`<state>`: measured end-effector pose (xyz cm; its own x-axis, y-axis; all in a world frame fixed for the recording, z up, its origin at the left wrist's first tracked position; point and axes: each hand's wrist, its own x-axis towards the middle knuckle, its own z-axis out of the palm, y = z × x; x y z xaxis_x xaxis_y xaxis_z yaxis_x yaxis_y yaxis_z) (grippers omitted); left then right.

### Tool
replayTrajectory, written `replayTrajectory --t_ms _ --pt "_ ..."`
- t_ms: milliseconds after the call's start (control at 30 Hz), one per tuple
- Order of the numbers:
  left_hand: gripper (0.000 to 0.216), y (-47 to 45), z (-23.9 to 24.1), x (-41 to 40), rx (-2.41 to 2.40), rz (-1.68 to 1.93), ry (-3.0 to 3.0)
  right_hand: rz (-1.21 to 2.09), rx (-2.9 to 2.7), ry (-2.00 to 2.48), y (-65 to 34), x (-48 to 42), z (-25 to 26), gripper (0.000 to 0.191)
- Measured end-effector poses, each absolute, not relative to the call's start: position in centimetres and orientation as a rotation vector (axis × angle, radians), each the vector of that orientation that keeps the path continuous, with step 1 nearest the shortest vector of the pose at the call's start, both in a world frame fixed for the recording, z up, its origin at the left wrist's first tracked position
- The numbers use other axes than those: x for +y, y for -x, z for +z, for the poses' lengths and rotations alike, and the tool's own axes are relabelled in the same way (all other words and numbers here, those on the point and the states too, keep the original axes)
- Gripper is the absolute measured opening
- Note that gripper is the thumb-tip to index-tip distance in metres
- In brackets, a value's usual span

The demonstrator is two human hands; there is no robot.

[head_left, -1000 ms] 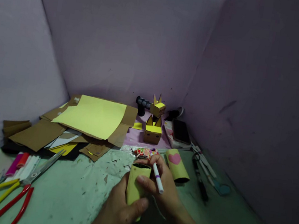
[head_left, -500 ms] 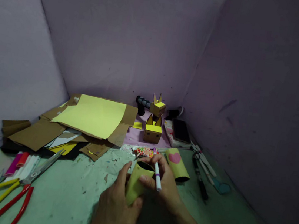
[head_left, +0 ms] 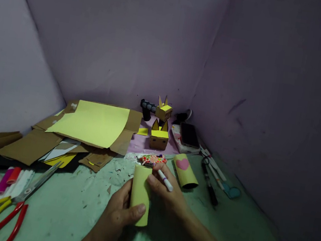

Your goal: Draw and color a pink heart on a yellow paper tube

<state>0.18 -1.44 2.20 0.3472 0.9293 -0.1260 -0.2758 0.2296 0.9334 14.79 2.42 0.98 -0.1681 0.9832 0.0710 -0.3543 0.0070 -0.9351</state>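
Tube (head_left: 140, 190), yellow and nearly upright over the green table (head_left: 66, 207), is clamped in the left hand (head_left: 118, 210) while the right hand (head_left: 171, 198) pinches a marker (head_left: 165, 180) near its rim, seemingly a positioning step next calling for steadiness.

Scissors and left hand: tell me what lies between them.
In the head view, only green tabletop with small scraps lies between the scissors and left hand.

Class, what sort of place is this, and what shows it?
Probably a craft workspace: metal scissors with yellow and red handles, a large yellow paper sheet lying on flat brown cardboard, and a small brown cardboard box with pointed ears.
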Motion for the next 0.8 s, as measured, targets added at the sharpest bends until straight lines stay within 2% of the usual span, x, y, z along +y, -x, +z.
replayTrajectory --t_ms 133,433,667,800 --pt "0.07 -0.2 1.9 -1.5 0.829 0.934 -1.077 1.523 -1.127 0.735 -14.7 1.9 0.9 0.042" --pt "0.045 -0.2 2.0 -1.7 1.233 0.918 -1.358 1.461 -1.17 0.741 -14.7 1.2 1.6 0.038" --pt "0.062 -0.4 1.7 -2.0 0.961 0.955 -1.163 1.379 -1.166 0.816 -14.6 1.3 1.9 0.038" --pt "0.059 -0.3 1.2 -1.9 0.96 0.931 -1.139 1.348 -1.164 0.867 -14.6 1.3 1.7 0.037"
